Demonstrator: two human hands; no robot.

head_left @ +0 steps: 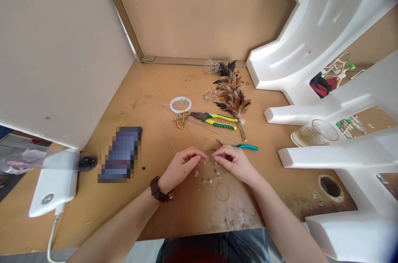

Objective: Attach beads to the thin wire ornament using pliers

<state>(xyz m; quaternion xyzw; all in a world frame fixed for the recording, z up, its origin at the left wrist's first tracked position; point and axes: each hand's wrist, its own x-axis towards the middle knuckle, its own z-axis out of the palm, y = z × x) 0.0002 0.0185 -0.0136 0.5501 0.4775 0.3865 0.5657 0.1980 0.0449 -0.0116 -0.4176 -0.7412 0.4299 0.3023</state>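
Left hand [180, 167] and right hand [236, 163] are working close together at the board's near side, fingertips [202, 156] pinching the top of a beaded wire piece [208, 174], which is hanging just below them. Exact wire contact is hidden by the fingers. A thin gold wire ring [222, 192] is lying just below the piece, toward the board's front edge [202, 230]. Teal-handled pliers [244, 147] are sitting just beyond the right hand, so that side is tight. Yellow-green pliers [214, 120] are resting farther out on a clear plastic sheet [183, 130], beside a white coil [180, 104] and a feather duster [231, 97]. White foam packing [311, 51] is bounding the right side, well apart from the hands, with a glass tumbler [314, 132] at its inner edge. A grey panel [56, 47] is bounding the left side. Most room is opening toward the left, up to a blurred object [120, 154].
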